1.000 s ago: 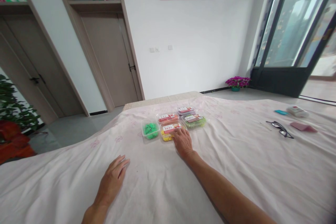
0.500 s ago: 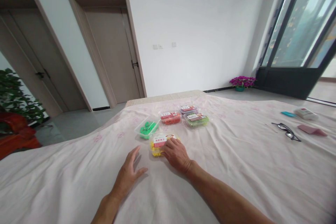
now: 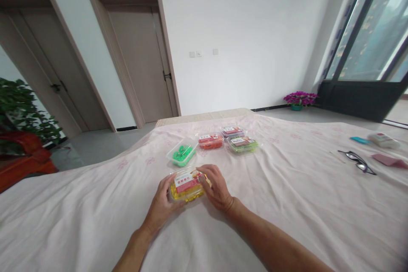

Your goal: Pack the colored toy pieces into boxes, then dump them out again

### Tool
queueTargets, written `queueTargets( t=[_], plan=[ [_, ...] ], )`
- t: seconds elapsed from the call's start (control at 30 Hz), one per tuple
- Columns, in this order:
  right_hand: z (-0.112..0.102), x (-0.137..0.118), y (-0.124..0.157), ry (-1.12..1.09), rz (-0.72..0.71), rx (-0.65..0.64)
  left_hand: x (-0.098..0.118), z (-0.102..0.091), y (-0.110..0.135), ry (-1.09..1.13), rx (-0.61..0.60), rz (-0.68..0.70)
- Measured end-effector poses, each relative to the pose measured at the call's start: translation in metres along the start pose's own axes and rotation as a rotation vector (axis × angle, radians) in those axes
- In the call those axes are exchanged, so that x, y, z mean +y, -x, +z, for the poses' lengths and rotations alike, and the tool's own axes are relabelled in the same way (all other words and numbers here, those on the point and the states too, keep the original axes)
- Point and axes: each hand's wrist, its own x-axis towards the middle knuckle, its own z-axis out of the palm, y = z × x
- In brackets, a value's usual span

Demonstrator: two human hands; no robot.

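Observation:
A clear plastic box of yellow pieces with a red and white label lies on the pale pink sheet in front of me. My left hand grips its left side and my right hand grips its right side. Farther back lie an open box of green pieces, a box of red pieces, a box of light green pieces and a purple-filled box.
Black glasses, a dark red flat item, a white packet and a blue item lie at the right. Beyond the bed are doors, a potted plant, pink flowers and a glass door.
My right hand dragged the yellow box away from the group toward me. My left hand came across from the sheet and took hold of the box's other side.

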Motion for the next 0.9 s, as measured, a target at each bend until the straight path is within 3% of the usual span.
queueTargets(
  t=[0.1, 0.27, 0.67, 0.8, 0.9],
  plan=[
    [-0.004, 0.018, 0.001, -0.051, 0.175, 0.105, -0.002, -0.001, 0.0, -0.001, -0.015, 0.027],
    [-0.005, 0.031, 0.003, -0.205, 0.301, 0.081, -0.004, -0.002, 0.001, -0.002, -0.003, 0.032],
    [-0.011, 0.019, 0.004, -0.436, 0.305, -0.185, -0.017, -0.01, 0.0, -0.072, 0.131, 0.001],
    [-0.011, 0.02, 0.003, -0.39, 0.243, -0.219, -0.017, -0.014, -0.001, 0.059, 0.202, -0.126],
    [-0.012, 0.021, 0.002, -0.25, 0.132, -0.243, -0.013, -0.015, -0.001, 0.24, 0.177, -0.26]
  ],
)
